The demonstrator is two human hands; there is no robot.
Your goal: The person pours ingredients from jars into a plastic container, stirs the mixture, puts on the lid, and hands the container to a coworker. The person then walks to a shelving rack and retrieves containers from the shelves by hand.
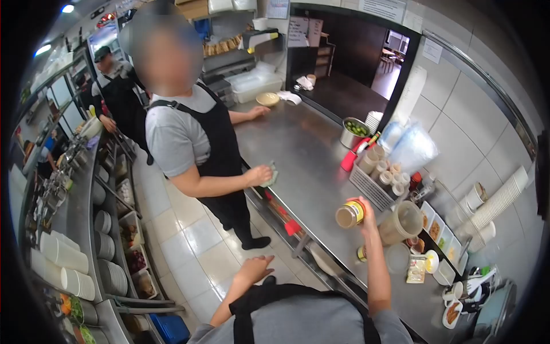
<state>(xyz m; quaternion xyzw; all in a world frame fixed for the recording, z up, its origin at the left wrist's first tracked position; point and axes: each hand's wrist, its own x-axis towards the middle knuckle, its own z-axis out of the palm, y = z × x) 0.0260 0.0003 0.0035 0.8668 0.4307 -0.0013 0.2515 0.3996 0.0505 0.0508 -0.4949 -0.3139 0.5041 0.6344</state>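
Observation:
My right hand [365, 210] grips a jar [348, 216] with a yellow label and a red rim, tilted above the steel counter [298, 166]. Its brownish round end faces my left side. Out over the floor is my left hand [253, 269], with nothing in it and its fingers partly stretched out. Close by the jar, a large cloudy plastic container [401, 222] stands on the counter. A small jar [361, 253], a round translucent lid [397, 258] and a printed packet [416, 268] lie nearer to me.
Across the counter, a co-worker in a black apron [215, 135] presses a cloth [271, 175] on the steel. A grey basket of cups [373, 184], a pot of green pieces [354, 133] and several food trays [436, 229] line the wall. Shelves with bowls [114, 278] stand left.

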